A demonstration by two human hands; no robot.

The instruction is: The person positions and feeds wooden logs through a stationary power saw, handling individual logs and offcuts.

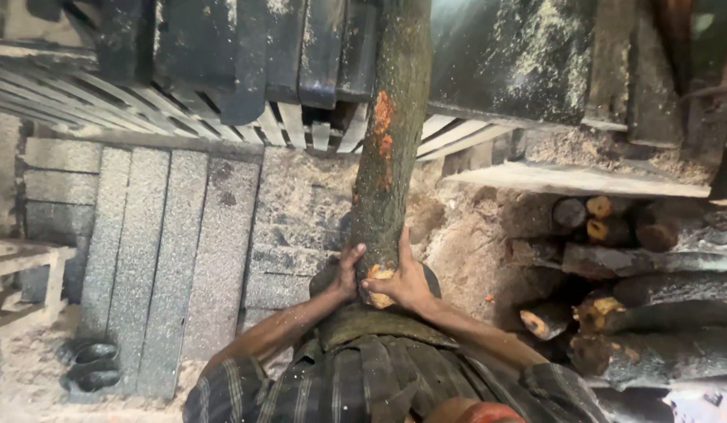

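A long greenish-brown log (391, 133) with patches of orange bare wood runs from the top of the view down to my body. My left hand (349, 270) grips its near end from the left side. My right hand (406, 283) wraps the same end from the right and below, over the pale cut face. The log's far end passes out of sight at the top, over dark machine parts. My checked shirt fills the bottom of the view.
Several cut logs (614, 313) lie piled at the right. A sawdust-covered plank (575, 182) sits above them. Grey dusty boards (168, 251) lie on the floor at left, with dark sandals (89, 364) and a wooden frame (27, 274) nearby.
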